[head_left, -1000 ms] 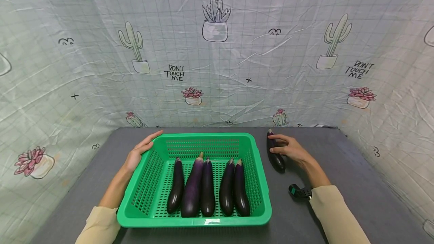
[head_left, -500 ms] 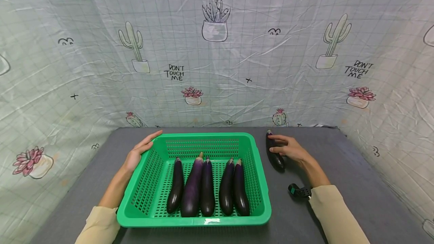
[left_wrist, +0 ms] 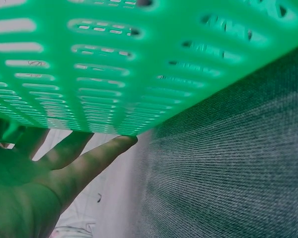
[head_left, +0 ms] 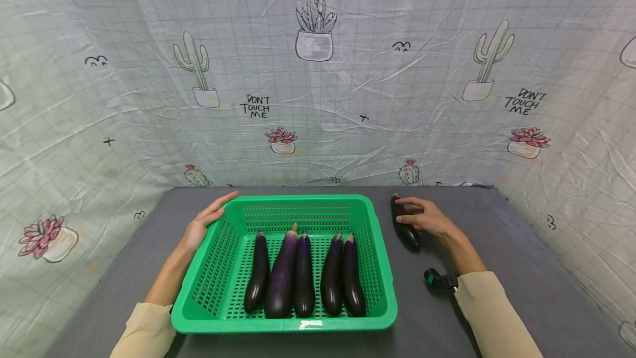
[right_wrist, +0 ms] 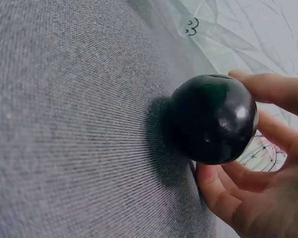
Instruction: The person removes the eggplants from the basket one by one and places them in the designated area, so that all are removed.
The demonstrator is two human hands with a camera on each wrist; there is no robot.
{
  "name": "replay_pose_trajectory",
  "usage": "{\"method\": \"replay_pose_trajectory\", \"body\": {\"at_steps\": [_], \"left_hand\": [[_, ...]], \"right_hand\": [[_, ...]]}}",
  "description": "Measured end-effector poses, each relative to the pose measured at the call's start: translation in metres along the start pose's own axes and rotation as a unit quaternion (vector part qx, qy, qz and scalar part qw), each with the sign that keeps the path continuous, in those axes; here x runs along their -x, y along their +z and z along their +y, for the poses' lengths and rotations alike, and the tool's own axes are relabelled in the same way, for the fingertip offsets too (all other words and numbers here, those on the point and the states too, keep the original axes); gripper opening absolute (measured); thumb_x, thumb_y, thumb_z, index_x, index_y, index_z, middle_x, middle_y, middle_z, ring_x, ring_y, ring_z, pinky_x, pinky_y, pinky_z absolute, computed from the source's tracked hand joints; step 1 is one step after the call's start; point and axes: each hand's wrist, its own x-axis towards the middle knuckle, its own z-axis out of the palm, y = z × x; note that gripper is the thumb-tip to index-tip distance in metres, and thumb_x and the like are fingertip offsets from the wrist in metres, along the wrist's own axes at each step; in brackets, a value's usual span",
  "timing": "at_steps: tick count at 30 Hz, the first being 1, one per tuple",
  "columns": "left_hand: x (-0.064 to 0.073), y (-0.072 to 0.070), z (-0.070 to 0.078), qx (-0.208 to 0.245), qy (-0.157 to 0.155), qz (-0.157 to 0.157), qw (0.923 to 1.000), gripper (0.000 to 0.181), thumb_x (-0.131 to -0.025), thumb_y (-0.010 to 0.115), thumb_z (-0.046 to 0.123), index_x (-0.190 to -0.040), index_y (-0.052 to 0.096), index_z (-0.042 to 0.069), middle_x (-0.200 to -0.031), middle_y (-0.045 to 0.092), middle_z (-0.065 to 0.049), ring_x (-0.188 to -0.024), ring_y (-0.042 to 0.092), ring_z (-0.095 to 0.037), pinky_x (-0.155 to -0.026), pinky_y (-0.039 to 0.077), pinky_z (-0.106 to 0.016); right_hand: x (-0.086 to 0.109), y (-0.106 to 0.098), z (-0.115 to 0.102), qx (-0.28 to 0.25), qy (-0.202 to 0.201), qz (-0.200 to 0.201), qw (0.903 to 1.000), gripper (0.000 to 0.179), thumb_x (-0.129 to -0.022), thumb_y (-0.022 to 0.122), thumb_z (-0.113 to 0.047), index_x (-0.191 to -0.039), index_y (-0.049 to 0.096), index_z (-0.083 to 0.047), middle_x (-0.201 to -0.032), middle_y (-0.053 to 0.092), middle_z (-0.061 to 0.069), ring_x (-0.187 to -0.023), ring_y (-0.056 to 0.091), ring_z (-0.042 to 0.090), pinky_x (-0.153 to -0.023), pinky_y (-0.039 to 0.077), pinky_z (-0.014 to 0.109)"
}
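My right hand [head_left: 428, 219] grips a dark eggplant [head_left: 408, 236] lying beside the basket, thumb on its near left and fingers over its upper part. The right wrist view has the eggplant's round end [right_wrist: 211, 119] toward the camera, close over the grey cloth, with thumb and fingers around it. My left hand [head_left: 197, 230] rests on the left rim of a green perforated basket [head_left: 285, 326]. Seen in the left wrist view, straight fingers [left_wrist: 84, 166] touch the basket's outer wall. Inside the basket, several eggplants [head_left: 280, 286] lie side by side, stems pointing away.
Grey cloth [head_left: 477, 225] covers the table. Behind and along both sides hangs a wrinkled sheet [head_left: 343, 126] printed with cactus pots. A black strapped device [head_left: 439, 280] sits at my right cuff.
The right hand and its eggplant shifted slightly left, then slightly right and toward me. The left hand, basket and eggplants inside stay where they were.
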Motion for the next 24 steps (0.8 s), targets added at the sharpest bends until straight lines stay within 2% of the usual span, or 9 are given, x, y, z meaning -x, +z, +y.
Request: {"method": "replay_pose_trajectory", "body": {"at_steps": [8,14,17,19,21,23,24], "left_hand": [[-0.0002,-0.0005,0.0004,-0.05,-0.006,0.018,0.9986,0.052,-0.115,0.027,0.019,-0.16,0.028,-0.006,-0.165,0.032,0.006,-0.14,0.031,0.016,-0.105,0.029,-0.006],[0.0008,-0.0005,0.0012,-0.048,-0.009,0.017,0.9986,0.052,-0.115,0.027,0.019,-0.16,0.028,-0.005,-0.164,0.033,0.009,-0.14,0.03,0.015,-0.105,0.03,-0.006],[0.0009,-0.0005,0.002,-0.051,-0.011,0.017,0.9985,0.052,-0.115,0.027,0.019,-0.161,0.028,-0.005,-0.167,0.031,0.003,-0.141,0.029,0.014,-0.106,0.029,-0.007],[0.0007,-0.0004,0.0029,-0.058,-0.017,0.02,0.998,0.052,-0.115,0.028,0.02,-0.161,0.029,-0.004,-0.169,0.029,-0.004,-0.149,0.026,0.004,-0.117,0.026,-0.02],[0.0003,-0.0002,0.0037,-0.062,-0.026,0.022,0.9975,0.052,-0.115,0.028,0.021,-0.161,0.03,-0.003,-0.171,0.025,-0.011,-0.157,0.02,-0.013,-0.125,0.02,-0.041],[0.0,0.0,0.0039,-0.063,-0.029,0.024,0.9973,0.052,-0.115,0.028,0.021,-0.161,0.03,-0.002,-0.171,0.024,-0.013,-0.158,0.014,-0.029,-0.122,0.013,-0.061],[-0.0002,0.0001,0.0041,-0.064,-0.031,0.025,0.9972,0.052,-0.115,0.028,0.021,-0.161,0.031,-0.002,-0.171,0.024,-0.014,-0.158,0.012,-0.033,-0.119,0.01,-0.068]], "right_hand": [[0.0002,-0.001,-0.0005,0.007,-0.007,0.0,1.0,0.059,-0.1,0.068,-0.02,-0.153,0.048,-0.002,-0.157,0.038,0.034,-0.145,0.039,0.05,-0.1,0.053,0.056],[0.0001,-0.0012,0.0001,0.009,-0.012,-0.001,0.9999,0.06,-0.1,0.068,-0.023,-0.153,0.048,-0.002,-0.157,0.039,0.034,-0.145,0.04,0.05,-0.1,0.054,0.055],[0.0004,-0.0017,-0.0002,0.01,-0.013,-0.001,0.9999,0.061,-0.1,0.069,-0.024,-0.153,0.048,-0.002,-0.157,0.039,0.035,-0.145,0.04,0.05,-0.099,0.054,0.055],[0.0004,-0.0021,-0.0001,0.009,-0.013,-0.002,0.9999,0.063,-0.099,0.07,-0.025,-0.153,0.048,-0.002,-0.157,0.039,0.035,-0.145,0.04,0.05,-0.099,0.054,0.055],[0.0002,-0.0024,0.0,0.008,-0.012,-0.002,0.9999,0.063,-0.099,0.071,-0.025,-0.153,0.048,-0.002,-0.156,0.039,0.035,-0.144,0.041,0.05,-0.099,0.054,0.055],[0.0003,-0.0028,0.0003,0.007,-0.012,-0.003,0.9999,0.063,-0.099,0.071,-0.024,-0.153,0.048,-0.002,-0.156,0.039,0.034,-0.144,0.04,0.05,-0.099,0.054,0.055],[0.0005,-0.003,0.0002,0.007,-0.012,-0.004,0.9999,0.063,-0.099,0.07,-0.023,-0.153,0.048,-0.002,-0.156,0.039,0.034,-0.144,0.04,0.05,-0.099,0.054,0.055]]}}
